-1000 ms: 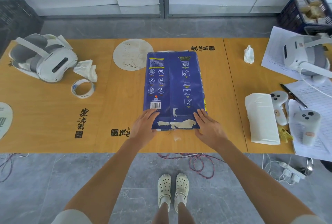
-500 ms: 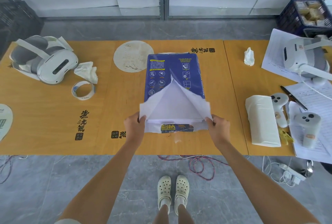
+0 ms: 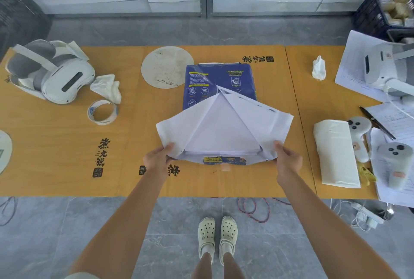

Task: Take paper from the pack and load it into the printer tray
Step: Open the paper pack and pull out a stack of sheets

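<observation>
One long orange wooden table (image 3: 67,144) bears one blue paper-wrapped pack (image 3: 218,81) lying at its middle, its near end torn open into two white wrapper flaps (image 3: 179,130) spread wide over one white stack of sheets (image 3: 221,139). The left hand (image 3: 156,160) pinches the left flap's corner, the right hand (image 3: 287,162) the right flap's, the pack lying between them. Two white headsets (image 3: 56,77), two grey controllers (image 3: 358,135) and one tape roll (image 3: 102,113) sit aside.

You can read "Trouble-Free use" on the blue pack (image 3: 218,81); black Chinese characters mark the table (image 3: 67,144).
</observation>
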The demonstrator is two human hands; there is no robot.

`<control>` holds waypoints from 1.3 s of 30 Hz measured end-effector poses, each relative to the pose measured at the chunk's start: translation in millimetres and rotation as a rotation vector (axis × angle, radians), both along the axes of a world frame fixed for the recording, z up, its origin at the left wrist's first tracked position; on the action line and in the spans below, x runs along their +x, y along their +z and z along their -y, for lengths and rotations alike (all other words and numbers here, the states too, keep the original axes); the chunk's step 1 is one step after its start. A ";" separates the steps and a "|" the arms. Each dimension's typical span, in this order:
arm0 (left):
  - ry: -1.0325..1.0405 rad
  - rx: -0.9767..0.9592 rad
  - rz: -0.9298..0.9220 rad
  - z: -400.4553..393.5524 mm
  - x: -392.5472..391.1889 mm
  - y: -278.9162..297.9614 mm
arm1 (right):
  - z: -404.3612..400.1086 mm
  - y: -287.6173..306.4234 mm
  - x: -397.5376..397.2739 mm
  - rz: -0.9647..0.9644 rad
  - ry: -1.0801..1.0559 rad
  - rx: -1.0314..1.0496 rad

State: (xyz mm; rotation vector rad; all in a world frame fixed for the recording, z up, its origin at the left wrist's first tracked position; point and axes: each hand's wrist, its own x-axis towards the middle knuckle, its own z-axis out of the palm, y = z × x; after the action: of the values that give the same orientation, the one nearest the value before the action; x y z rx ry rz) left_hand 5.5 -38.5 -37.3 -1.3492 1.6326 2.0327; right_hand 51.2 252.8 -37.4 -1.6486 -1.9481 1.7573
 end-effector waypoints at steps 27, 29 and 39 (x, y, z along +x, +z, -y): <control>-0.167 -0.532 0.094 -10.8 -14.8 28.9 | -8.4 21.1 -8.6 0.098 0.280 0.429; -0.316 -0.608 -0.019 -12.4 -15.3 30.5 | -8.5 28.3 -9.2 0.085 0.349 0.551; -0.683 -0.688 0.006 -27.4 -7.4 35.1 | 9.7 26.8 -14.3 0.161 0.754 0.454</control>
State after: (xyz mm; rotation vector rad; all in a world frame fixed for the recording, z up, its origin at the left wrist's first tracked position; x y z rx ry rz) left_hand -1.9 -11.2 -2.2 -0.7364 2.4667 1.1138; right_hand 36.9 243.1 -10.6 -0.9865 -3.0201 1.1575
